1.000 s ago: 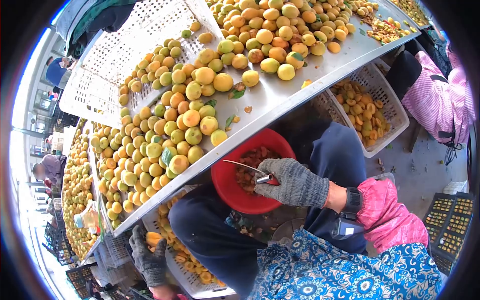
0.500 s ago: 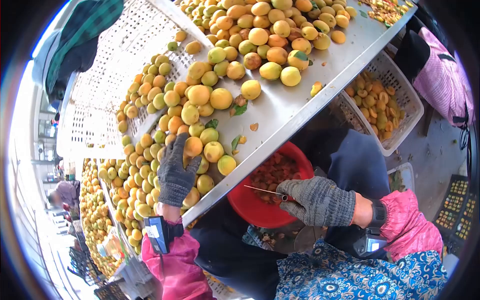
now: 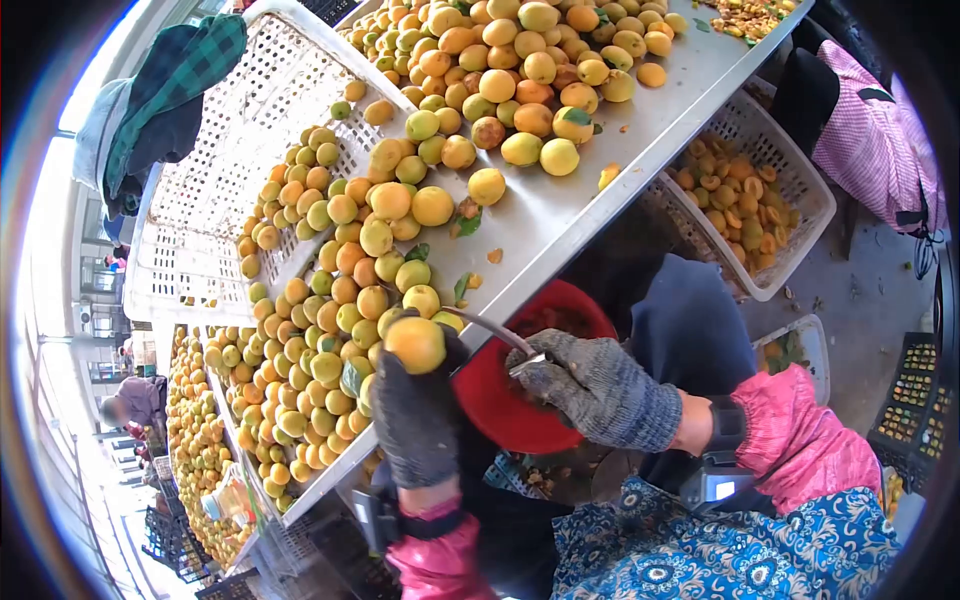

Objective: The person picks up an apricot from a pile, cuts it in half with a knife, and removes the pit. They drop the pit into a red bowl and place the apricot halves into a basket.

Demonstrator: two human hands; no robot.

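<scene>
L hand (image 3: pixel 415 415), fingers pinching apricot (image 3: pixel 414 345); R hand (image 3: pixel 610 392), fingers gripping curved knife (image 3: pixel 503 336); wrist screen (image 3: pixel 722 488) too sm. to read.

Peripheral items, left to right

Background person (image 3: pixel 144 398) in muted purple clothing, far left. Black crates (image 3: pixel 172 540), lower left. Green-and-black checked garment (image 3: pixel 205 62), upper left. Clear plastic container (image 3: pixel 230 502), left. White tub (image 3: pixel 822 358), right, green leaves (image 3: pixel 786 352) inside. Grey floor (image 3: pixel 868 292), lightly littered. Pink-and-white patterned garment (image 3: pixel 868 140), upper right. Black cords (image 3: pixel 926 256), hanging just below. Black compartmented trays (image 3: pixel 908 388), right edge.

Grey knit gloves (image 3: pixel 625 395), pink sleeves (image 3: pixel 805 435), blue floral garment (image 3: pixel 720 545)
</scene>
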